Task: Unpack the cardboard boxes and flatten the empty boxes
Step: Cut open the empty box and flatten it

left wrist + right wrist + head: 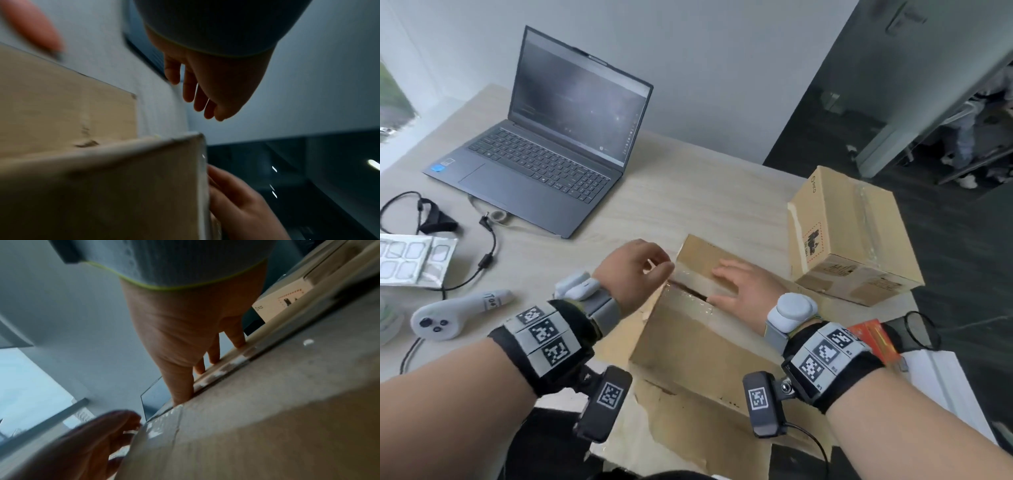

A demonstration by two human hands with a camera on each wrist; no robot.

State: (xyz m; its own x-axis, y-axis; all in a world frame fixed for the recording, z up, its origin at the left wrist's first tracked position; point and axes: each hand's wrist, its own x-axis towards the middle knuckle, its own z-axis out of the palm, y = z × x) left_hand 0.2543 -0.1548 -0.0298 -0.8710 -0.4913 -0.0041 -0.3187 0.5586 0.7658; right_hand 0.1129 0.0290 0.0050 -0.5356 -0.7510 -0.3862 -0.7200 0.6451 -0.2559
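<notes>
A brown cardboard box (688,339) stands in front of me on flattened cardboard (688,435). Clear tape (690,294) runs along its top seam, which gapes a little. My right hand (736,284) lies flat on the far top flap, fingers straight; in the right wrist view its fingertips (213,360) press beside the seam. My left hand (654,267) hovers at the seam's left end with loosely curled fingers by the taped edge, holding nothing that I can see. In the left wrist view the left hand (201,97) hangs relaxed above the box (113,186). A second, taped box (852,236) stands at the right.
An open laptop (558,137) sits at the back left. A white controller (455,311), a blister sheet (410,257) and a black cable (486,253) lie at the left. An orange pack (876,339) lies by my right wrist. The table ends past the second box, above dark floor.
</notes>
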